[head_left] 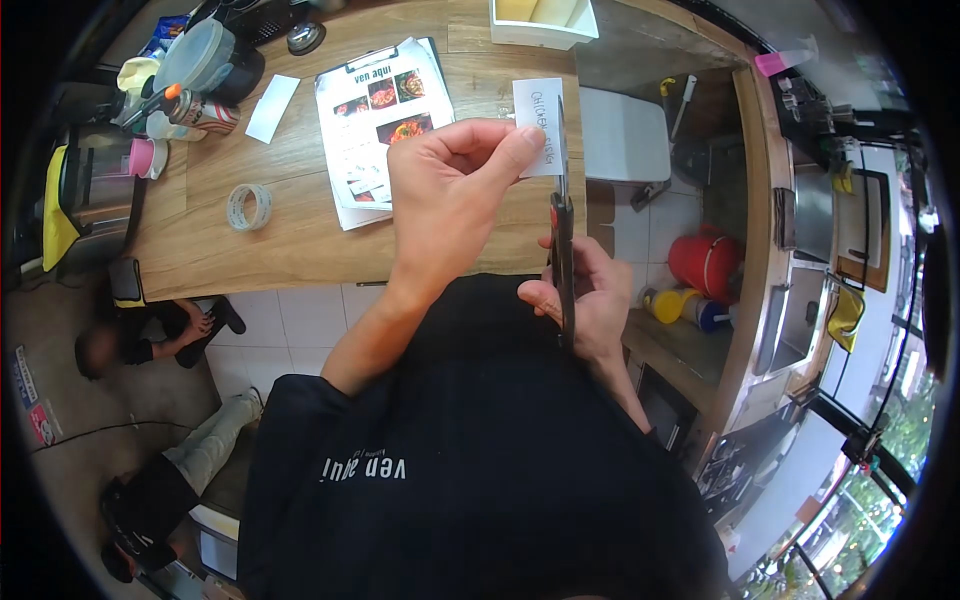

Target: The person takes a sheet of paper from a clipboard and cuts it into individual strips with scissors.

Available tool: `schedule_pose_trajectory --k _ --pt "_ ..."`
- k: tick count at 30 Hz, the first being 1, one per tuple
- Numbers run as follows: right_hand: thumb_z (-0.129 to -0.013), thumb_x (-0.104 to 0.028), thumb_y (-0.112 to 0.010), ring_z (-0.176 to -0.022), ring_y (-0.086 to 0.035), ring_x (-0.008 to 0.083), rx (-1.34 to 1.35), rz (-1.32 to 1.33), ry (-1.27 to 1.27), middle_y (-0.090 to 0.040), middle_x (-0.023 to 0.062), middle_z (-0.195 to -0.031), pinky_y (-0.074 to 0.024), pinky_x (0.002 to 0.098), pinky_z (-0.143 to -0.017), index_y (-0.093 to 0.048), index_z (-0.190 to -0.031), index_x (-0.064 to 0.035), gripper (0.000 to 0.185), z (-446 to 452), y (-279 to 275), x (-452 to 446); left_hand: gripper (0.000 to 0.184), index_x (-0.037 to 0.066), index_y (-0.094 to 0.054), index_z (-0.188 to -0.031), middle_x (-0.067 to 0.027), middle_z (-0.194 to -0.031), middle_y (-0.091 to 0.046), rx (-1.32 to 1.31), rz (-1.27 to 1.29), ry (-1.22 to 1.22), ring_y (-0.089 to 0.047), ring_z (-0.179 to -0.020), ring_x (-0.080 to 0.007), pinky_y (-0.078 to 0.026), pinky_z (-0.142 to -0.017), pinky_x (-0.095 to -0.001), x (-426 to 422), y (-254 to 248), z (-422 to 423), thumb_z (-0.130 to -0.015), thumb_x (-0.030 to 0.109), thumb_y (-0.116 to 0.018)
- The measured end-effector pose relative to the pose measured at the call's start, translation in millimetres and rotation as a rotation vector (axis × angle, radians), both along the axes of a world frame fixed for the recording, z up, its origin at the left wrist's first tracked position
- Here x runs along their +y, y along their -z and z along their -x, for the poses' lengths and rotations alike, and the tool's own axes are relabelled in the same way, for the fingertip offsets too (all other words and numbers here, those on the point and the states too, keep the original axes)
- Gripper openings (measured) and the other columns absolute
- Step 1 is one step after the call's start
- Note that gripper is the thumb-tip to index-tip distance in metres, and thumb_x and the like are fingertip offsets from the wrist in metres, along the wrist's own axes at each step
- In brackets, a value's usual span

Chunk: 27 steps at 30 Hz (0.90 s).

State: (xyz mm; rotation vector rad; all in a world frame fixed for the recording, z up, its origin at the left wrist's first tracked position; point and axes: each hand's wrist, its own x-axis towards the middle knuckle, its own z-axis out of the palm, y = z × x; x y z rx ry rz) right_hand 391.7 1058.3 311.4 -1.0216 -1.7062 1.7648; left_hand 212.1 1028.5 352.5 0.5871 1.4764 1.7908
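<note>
My left hand (pixel 445 195) pinches a small white paper label (pixel 527 100) between thumb and fingers, above the table's right end. Handwriting on the label begins with "CHICKEN"; my thumb partly covers it. Black-handled scissors (pixel 561 235) are in my right hand (pixel 600 305), blades pointing away from me along the label's right edge. Whether the blades are cutting into the paper I cannot tell. Beneath my left hand lies a clipboard with a printed "ven aqui" menu sheet (pixel 350 125). A roll of clear tape (pixel 249 207) rests farther left.
On the wooden table (pixel 300 260) are a white paper slip (pixel 272 109), a lidded tub (pixel 195 60), a can (pixel 205 112), a call bell (pixel 306 38) and a white box (pixel 545 25). A red container (pixel 703 260) stands lower right. Two people sit at left.
</note>
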Motion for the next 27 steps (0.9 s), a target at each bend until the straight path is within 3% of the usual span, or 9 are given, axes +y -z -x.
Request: schedule_pose_trajectory --k 6,8,10,12,18,23,27 --pt "-0.065 -0.026 -0.094 -0.060 -0.052 0.0017 -0.017 0.054 0.048 -0.059 -0.0029 -0.067 -0.0429 0.0180 -0.054 -0.065 -0.108 0.0054 0.061 3 -5 -2 0.015 -0.008 -0.069 -0.096 -0.0181 -0.092 -0.073 -0.002 -0.012 -0.005 -0.072 -0.085 -0.0194 -0.060 -0.077 -0.0290 2 -3 -2 -0.091 0.006 -0.068" --pt "-0.064 -0.026 -0.094 -0.059 -0.053 0.0020 -0.025 0.070 0.048 -0.060 -0.0026 -0.068 -0.0433 0.0182 -0.053 -0.065 -0.108 0.0051 0.060 4 -10 -2 0.016 -0.006 -0.073 -0.090 -0.0068 -0.079 -0.072 -0.082 -0.069 -0.050 -0.064 -0.070 -0.0068 -0.052 -0.066 -0.0205 4 0 -3 -0.086 0.009 -0.075" --pt "-0.064 -0.025 -0.095 -0.059 -0.055 0.0023 -0.032 0.085 0.049 -0.061 -0.0022 -0.068 -0.0438 0.0183 -0.053 -0.066 -0.108 0.0048 0.060 1 -7 0 0.015 -0.006 -0.073 -0.090 -0.0064 -0.079 -0.072 -0.075 -0.068 -0.045 -0.064 -0.070 -0.0065 -0.051 -0.066 -0.0203 3 0 -3 -0.086 0.008 -0.075" --pt "-0.063 -0.024 -0.095 -0.059 -0.058 0.0037 0.003 -0.105 -0.027 -0.062 -0.0013 -0.069 -0.0458 0.0190 -0.054 -0.066 -0.110 0.0042 0.062 -5 5 5 0.015 -0.006 -0.073 -0.090 -0.0061 -0.079 -0.072 -0.066 -0.069 -0.040 -0.063 -0.070 -0.0063 -0.051 -0.066 -0.0202 2 0 -2 -0.086 0.008 -0.075" --pt "-0.063 -0.022 -0.095 -0.062 -0.061 0.0056 0.052 -0.078 -0.025 -0.062 -0.0007 -0.069 -0.0487 0.0204 -0.057 -0.064 -0.114 0.0045 0.065 1 -7 9 0.013 -0.005 -0.074 -0.090 -0.0057 -0.080 -0.072 -0.002 -0.038 -0.011 -0.062 -0.070 -0.0055 -0.051 -0.065 -0.0205 -2 -6 -7 -0.086 0.007 -0.074" --pt "-0.063 -0.021 -0.095 -0.063 -0.061 0.0053 0.069 -0.052 -0.021 -0.062 -0.0006 -0.070 -0.0484 0.0201 -0.057 -0.064 -0.114 0.0049 0.065 3 -8 11 0.010 -0.005 -0.073 -0.092 -0.0078 -0.084 -0.072 0.020 -0.029 0.025 -0.064 -0.075 -0.0087 -0.051 -0.072 -0.0230 -4 -8 -9 -0.088 0.004 -0.071" --pt "-0.063 -0.022 -0.095 -0.063 -0.061 0.0050 0.052 -0.025 -0.015 -0.062 -0.0004 -0.069 -0.0481 0.0199 -0.057 -0.064 -0.114 0.0054 0.066 4 -9 11 0.013 -0.006 -0.073 -0.091 -0.0074 -0.082 -0.072 -0.002 -0.068 0.001 -0.064 -0.072 -0.0065 -0.052 -0.067 -0.0212 -3 -6 -9 -0.086 0.006 -0.074"
